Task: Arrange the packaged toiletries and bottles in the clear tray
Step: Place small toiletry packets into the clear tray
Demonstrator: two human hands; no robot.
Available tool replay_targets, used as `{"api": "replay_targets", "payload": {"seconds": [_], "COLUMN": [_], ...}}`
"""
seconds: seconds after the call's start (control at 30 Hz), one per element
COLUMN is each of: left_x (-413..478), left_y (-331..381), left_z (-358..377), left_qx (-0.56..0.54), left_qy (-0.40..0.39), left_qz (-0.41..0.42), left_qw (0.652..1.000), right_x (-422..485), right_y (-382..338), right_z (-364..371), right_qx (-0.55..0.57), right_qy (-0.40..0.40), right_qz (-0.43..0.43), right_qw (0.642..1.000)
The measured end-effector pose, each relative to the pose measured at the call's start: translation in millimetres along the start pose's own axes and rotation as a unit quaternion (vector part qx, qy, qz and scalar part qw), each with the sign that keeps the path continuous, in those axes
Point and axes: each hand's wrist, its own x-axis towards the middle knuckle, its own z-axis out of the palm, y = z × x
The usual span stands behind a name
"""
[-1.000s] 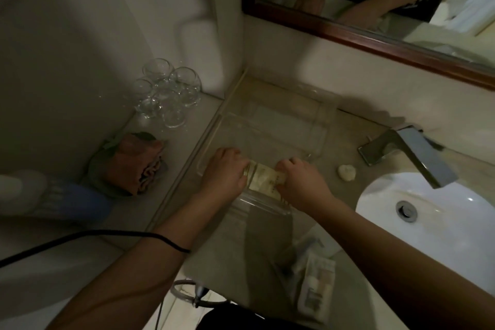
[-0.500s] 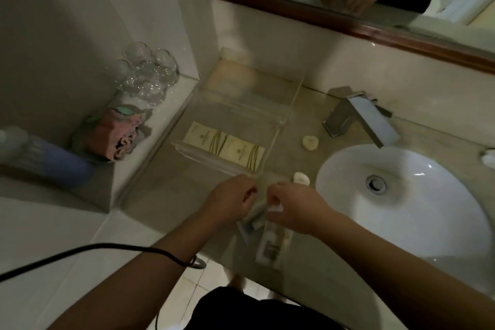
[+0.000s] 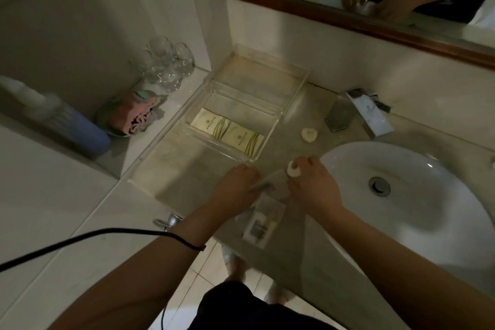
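The clear tray point(image 3: 296, 92) holds two cream packets point(image 3: 227, 133) flat in its near compartment, with open room behind them. Just in front, the left hand point(image 3: 235, 186) pinches a thin pale packet point(image 3: 263, 182), its fingertips hidden. The right hand point(image 3: 314, 187) curls round a small white round thing point(image 3: 293, 169) too dim to identify. Blurred wrapped toiletries point(image 3: 263, 225) lie at the front edge of the counter point(image 3: 171, 169).

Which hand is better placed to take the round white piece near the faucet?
Right, probably: the right hand is nearer the round white piece, though it pinches a white thing; the left hand, holding a thin packet, is farther.
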Motion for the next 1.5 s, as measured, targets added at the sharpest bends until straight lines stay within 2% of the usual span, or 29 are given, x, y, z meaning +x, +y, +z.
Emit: {"api": "replay_targets", "payload": {"seconds": [0.07,0.17,0.27,0.53,0.77,0.93,1.07,1.17,1.3,1.4,1.5], "left_x": [7.2,21.2,39.6,80.6,91.4,76.0,61.1,56.6,54.6,56.2,60.4], "left_y": [12.4,31.0,48.0,69.5,66.3,53.9,27.5,6.4,-19.9,-36.0,-45.2], "left_z": [-1.0,2.3,9.5,27.2,30.3,3.3,-30.0,-52.8,-71.2,-75.5,-76.7], "left_qx": [-0.014,-0.025,-0.001,0.107,0.086,0.015,-0.043,-0.074,-0.081,-0.078,-0.067], "left_qy": [0.014,0.01,-0.011,-0.057,-0.05,0.032,0.109,0.127,0.136,0.125,0.101], "left_qz": [0.005,0.005,0.022,0.053,0.055,0.063,0.029,0.013,-0.006,-0.001,0.006], "left_qw": [1.0,1.0,1.0,0.991,0.994,0.997,0.993,0.989,0.987,0.989,0.993], "right_x": [11.7,25.5,39.8,84.0,113.8,115.3,115.2,109.7,101.5,101.5,110.3], "right_y": [9.4,18.8,31.0,50.6,55.6,55.2,44.6,29.8,0.2,-20.5,-35.2], "right_z": [-2.2,-6.0,-9.3,-18.7,-14.6,-13.3,-13.8,-15.3,-23.4,-31.8,-35.7], "right_qx": [-0.013,0.041,0.049,0.072,0.041,0.012,-0.002,0.07,0.189,0.246,0.242], "right_qy": [-0.024,-0.063,-0.035,-0.013,-0.04,-0.066,-0.069,-0.061,-0.003,-0.022,-0.037], "right_qz": [0.011,0.044,0.071,0.074,0.041,0.037,0.009,-0.022,-0.038,-0.037,-0.044], "right_qw": [1.0,0.996,0.996,0.995,0.998,0.997,0.998,0.995,0.981,0.968,0.969]}}
